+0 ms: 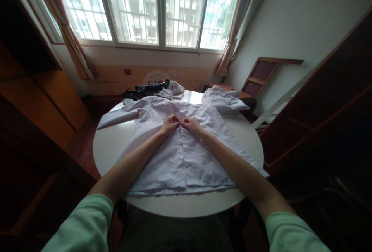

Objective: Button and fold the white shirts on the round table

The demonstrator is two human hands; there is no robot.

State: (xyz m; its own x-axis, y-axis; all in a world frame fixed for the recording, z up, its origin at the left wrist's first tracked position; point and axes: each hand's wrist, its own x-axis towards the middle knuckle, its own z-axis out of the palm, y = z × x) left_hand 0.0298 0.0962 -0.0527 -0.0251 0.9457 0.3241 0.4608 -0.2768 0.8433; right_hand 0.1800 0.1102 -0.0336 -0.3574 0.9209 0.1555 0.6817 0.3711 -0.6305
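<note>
1. White shirt [180, 155]: spread flat, front side up, on the round white table [110, 147]; hem toward the near table edge, collar toward the window [151, 7]; one sleeve stretched out to the left across the tabletop, the other running off toward the right near edge.
2. Left hand [170, 123]: resting on the upper chest of the shirt, just left of the button line; fingers curled and pinching the cloth at the placket.
3. Right hand [190, 125]: resting just right of the button line, level with the left hand; fingers likewise closed on the cloth at the placket.
4. Both hands: close together, fingertips nearly meeting over the centre line, below the collar; whether touching each other, impossible to tell.
5. Button row: visible below the hands, running down the middle toward the hem; a small button just beneath the hands.
6. Forearms: bare, lying across the lower half of the shirt, converging toward the chest area; green sleeves [87, 225] at the bottom corners.
7. Folded white garment [225, 100]: at the far right of the table, well apart from the hands.
8. Dark garment [145, 89]: bunched at the far edge, beyond the collar, beside another pale piece of cloth.
</note>
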